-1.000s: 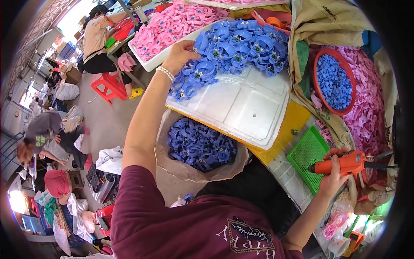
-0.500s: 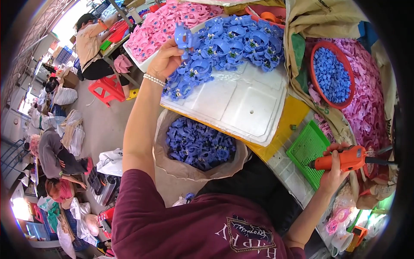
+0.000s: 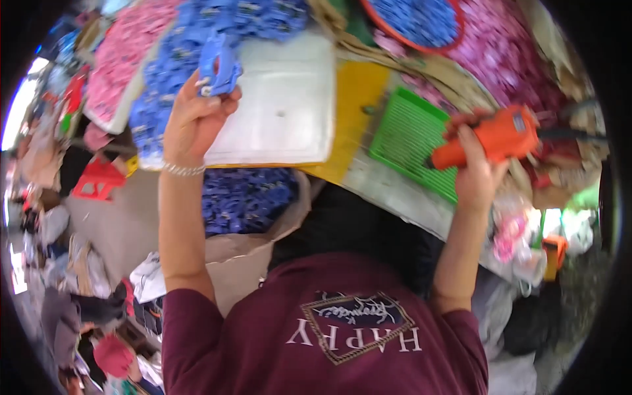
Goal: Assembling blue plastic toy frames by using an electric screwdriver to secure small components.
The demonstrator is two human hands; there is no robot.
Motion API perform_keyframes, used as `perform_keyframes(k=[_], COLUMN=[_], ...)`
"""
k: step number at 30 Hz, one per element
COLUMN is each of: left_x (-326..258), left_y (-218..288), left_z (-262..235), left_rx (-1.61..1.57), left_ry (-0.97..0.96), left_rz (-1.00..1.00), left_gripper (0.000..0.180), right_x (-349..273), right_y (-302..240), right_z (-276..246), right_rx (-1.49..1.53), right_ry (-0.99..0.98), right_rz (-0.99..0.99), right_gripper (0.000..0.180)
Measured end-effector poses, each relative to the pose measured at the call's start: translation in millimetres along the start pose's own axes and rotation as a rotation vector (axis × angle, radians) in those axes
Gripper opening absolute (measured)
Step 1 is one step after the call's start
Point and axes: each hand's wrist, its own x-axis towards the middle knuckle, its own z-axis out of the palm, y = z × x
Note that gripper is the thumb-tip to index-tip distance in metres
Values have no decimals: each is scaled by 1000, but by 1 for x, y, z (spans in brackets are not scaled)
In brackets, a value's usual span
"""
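My left hand (image 3: 194, 122) is raised over the white foam tray (image 3: 283, 105) and grips a blue plastic piece (image 3: 217, 66) between its fingers. A heap of the same blue pieces (image 3: 178, 72) lies on the tray's left part. My right hand (image 3: 480, 164) holds an orange power screwdriver (image 3: 494, 138) above the edge of a green ridged mat (image 3: 411, 138). The tool's tip points left and down toward the mat.
A sack of blue pieces (image 3: 247, 197) stands under the tray beside my knees. Pink pieces (image 3: 115, 59) fill a tray at the far left, more pink ones (image 3: 520, 52) at the right. A round red-rimmed basket of blue pieces (image 3: 415, 16) sits at the top.
My left hand has lifted one blue piece off the heap and drawn it toward me. The view has swung closer to the table. The right hand with the tool rose.
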Motion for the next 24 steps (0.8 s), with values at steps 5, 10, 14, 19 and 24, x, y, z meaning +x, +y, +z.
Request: perform_keyframes(k=[5, 10, 14, 19, 24], left_x=[-11, -36, -54, -67, -64], left_y=[-56, -103, -130, -156, -163], left_z=[69, 112, 129, 147, 157], left_rx=[-35, -183, -132, -171, -199], left_ry=[3, -31, -109, -82, -62], left_rz=[-252, -458, -653, -691, -692], left_gripper=[77, 62, 57, 63, 60], right_x=[14, 22, 26, 28, 30], right_y=[-11, -12, -7, 15, 24], right_z=[-10, -19, -27, -24, -17], right_rx=[-2, -114, -126, -58, -63], right_ry=[-102, -62, -125, -59, 19], right_rz=[-98, -100, -47, -82, -142], right_gripper=[29, 33, 24, 22, 21])
